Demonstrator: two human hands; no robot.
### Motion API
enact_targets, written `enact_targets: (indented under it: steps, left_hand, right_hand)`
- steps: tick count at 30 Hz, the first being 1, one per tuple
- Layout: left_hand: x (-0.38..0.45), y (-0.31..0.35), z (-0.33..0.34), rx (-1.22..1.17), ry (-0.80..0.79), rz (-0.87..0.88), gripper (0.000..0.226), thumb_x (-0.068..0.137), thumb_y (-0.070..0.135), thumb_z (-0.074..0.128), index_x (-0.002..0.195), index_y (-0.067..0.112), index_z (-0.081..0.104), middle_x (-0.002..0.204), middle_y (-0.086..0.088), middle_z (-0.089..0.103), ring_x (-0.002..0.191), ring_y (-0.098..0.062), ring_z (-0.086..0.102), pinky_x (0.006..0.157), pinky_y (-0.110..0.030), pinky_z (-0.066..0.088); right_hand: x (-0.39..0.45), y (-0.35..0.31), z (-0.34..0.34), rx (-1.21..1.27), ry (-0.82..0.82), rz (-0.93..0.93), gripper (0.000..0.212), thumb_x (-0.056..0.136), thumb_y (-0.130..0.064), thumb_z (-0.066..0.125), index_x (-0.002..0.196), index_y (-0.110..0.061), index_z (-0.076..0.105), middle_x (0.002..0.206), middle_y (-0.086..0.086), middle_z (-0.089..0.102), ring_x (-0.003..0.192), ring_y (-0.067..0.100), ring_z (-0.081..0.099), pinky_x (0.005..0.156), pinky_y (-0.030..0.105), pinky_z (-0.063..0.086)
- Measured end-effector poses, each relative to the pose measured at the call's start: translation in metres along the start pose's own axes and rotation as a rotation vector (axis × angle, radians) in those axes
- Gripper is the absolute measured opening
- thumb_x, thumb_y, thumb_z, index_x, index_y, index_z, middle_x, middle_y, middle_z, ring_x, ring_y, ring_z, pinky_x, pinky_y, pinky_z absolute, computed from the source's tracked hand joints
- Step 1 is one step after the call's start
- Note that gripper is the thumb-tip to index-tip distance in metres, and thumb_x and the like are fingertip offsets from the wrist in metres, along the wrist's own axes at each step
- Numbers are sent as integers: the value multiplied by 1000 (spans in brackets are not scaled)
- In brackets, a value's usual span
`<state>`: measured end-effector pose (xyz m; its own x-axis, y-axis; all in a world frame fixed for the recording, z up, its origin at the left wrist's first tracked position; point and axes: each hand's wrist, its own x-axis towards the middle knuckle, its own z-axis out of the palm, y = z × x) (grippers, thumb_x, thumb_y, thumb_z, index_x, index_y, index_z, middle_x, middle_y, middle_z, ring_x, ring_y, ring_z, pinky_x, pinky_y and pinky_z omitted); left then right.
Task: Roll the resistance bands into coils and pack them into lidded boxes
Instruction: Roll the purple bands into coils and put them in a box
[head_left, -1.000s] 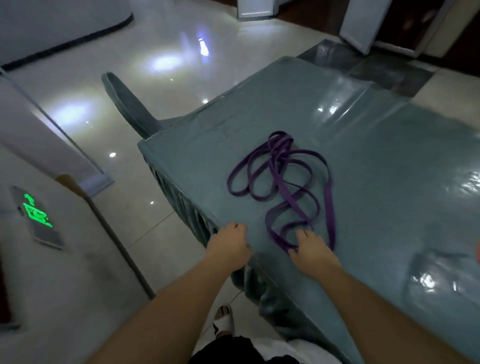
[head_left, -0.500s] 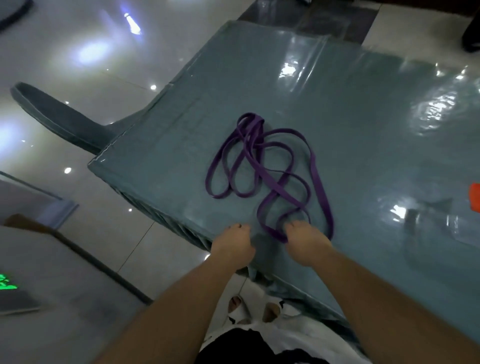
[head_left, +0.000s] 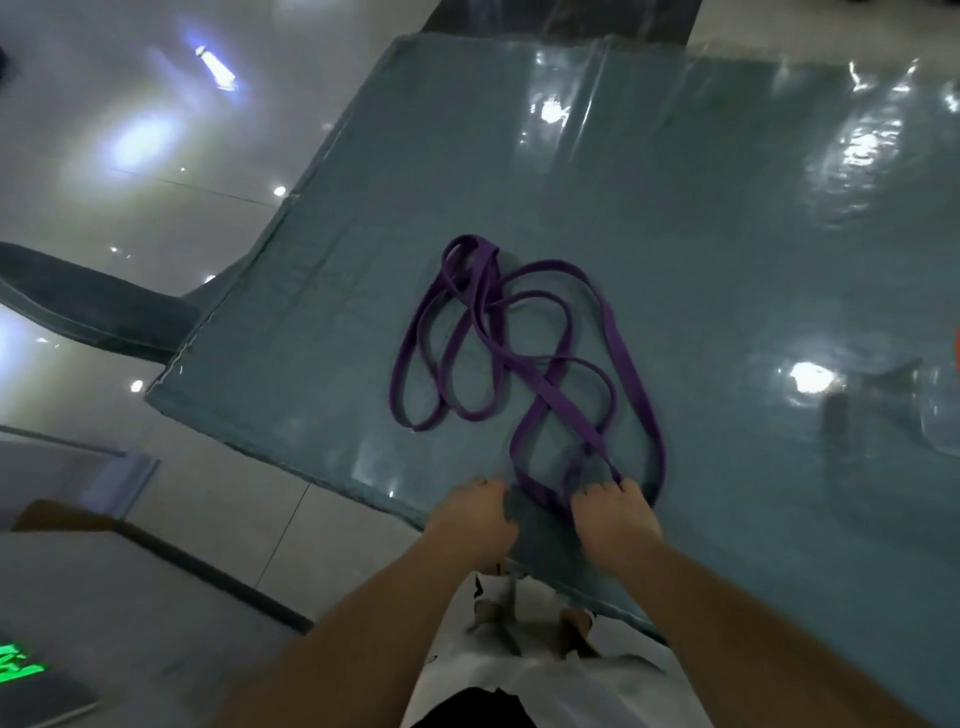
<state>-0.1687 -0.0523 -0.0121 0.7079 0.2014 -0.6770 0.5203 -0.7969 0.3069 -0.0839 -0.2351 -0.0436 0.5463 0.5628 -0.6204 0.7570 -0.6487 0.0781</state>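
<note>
Glossy pale floor tiles (head_left: 171, 208) spread out on my left, catching blurred ceiling lights, and a teal cloth under clear plastic covers the tabletop (head_left: 701, 270) in front of me. On it, near my edge, lies the purple resistance band (head_left: 550, 400), loose and uncoiled, its flat strap thrown into several overlapping loops that cross each other in the middle. The nearest loop runs right up to my right hand (head_left: 615, 525). That hand rests knuckles-up on the tabletop with its fingers (head_left: 605, 489) bent down onto the strap; it looks as if they pinch the loop, though the blur and the back of the hand hide the actual grip. My left hand (head_left: 475, 522) sits just beside the band at the tabletop's near edge, fingers curled under; I cannot tell whether it touches the strap or holds anything. Both forearms reach in from below. A dark teal chair back (head_left: 98, 312) stands off the tabletop's left corner. A green-lit display (head_left: 21, 667) glows at the lower left.
</note>
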Motion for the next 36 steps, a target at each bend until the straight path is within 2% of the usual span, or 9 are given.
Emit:
enact_targets:
  steps: [4, 8, 12, 14, 16, 21, 29, 32, 36]
  left_hand:
    - [9, -6, -15, -14, 2, 81, 33, 98, 31, 56, 129, 22, 56, 125, -4, 57, 110, -21, 56, 92, -33, 47]
    - [20, -17, -43, -20, 31, 161, 39, 99, 30, 60, 137, 23, 55, 135, -3, 56, 121, -22, 56, 91, -27, 42]
    - [30, -10, -84, -46, 97, 253, 52, 94, 30, 65, 144, 21, 51, 143, -7, 54, 128, -24, 56, 108, -32, 45]
    - [32, 2, -110, -76, 119, 310, 61, 89, 34, 67, 146, 26, 45, 141, -2, 52, 128, -21, 57, 109, -33, 46]
    - [33, 18, -137, -92, 153, 388, 72, 86, 35, 69, 151, 29, 39, 144, 1, 47, 131, -20, 55, 110, -32, 44]
    - [32, 64, -189, -201, 237, 618, 99, 78, 40, 83, 160, 28, 28, 155, 5, 41, 137, -11, 46, 115, -29, 40]
    - [-9, 146, -251, -351, 391, 839, 132, 59, 71, 88, 162, 38, 14, 159, 9, 34, 144, -15, 44, 117, -42, 44]
    - [-34, 169, -262, -425, 297, 950, 118, 63, 65, 90, 157, 38, 24, 146, 15, 48, 129, -6, 52, 108, -32, 49]
    - [-65, 192, -260, -520, 308, 1024, 64, 83, 31, 86, 134, 38, 47, 111, 16, 63, 98, 0, 63, 79, -15, 51]
  right_hand:
    - [-5, 3, -3, 105, -42, 45, 37, 100, -29, 50, 136, -19, 53, 140, 9, 56, 133, 30, 49, 114, 44, 31]
    - [-18, 10, -44, 381, 33, 138, 31, 93, -44, 57, 115, -24, 62, 119, 0, 69, 118, 26, 62, 106, 39, 35]
    - [-26, 29, -117, 640, 228, 272, 29, 87, -51, 66, 99, -25, 62, 106, 1, 73, 108, 27, 68, 96, 36, 47]
    - [-34, 41, -159, 816, 353, 343, 23, 88, -40, 69, 95, -19, 63, 97, 7, 73, 97, 30, 70, 82, 36, 54]
    - [-47, 54, -199, 906, 507, 395, 11, 91, -26, 67, 95, -16, 65, 95, 8, 73, 93, 29, 70, 76, 34, 54]
    - [-96, 78, -279, 996, 818, 427, 14, 93, -30, 71, 84, -32, 62, 80, -9, 65, 77, 16, 62, 64, 27, 45]
    - [-185, 97, -374, 1067, 1099, 391, 8, 95, -36, 69, 92, -29, 69, 87, 2, 75, 84, 22, 76, 81, 49, 64]
    - [-206, 94, -392, 1054, 1188, 347, 5, 97, -29, 68, 92, -29, 69, 87, 0, 76, 83, 22, 76, 82, 49, 65]
    - [-233, 90, -409, 1170, 1277, 243, 6, 98, -21, 66, 95, -18, 71, 85, 5, 77, 77, 23, 79, 84, 51, 64]
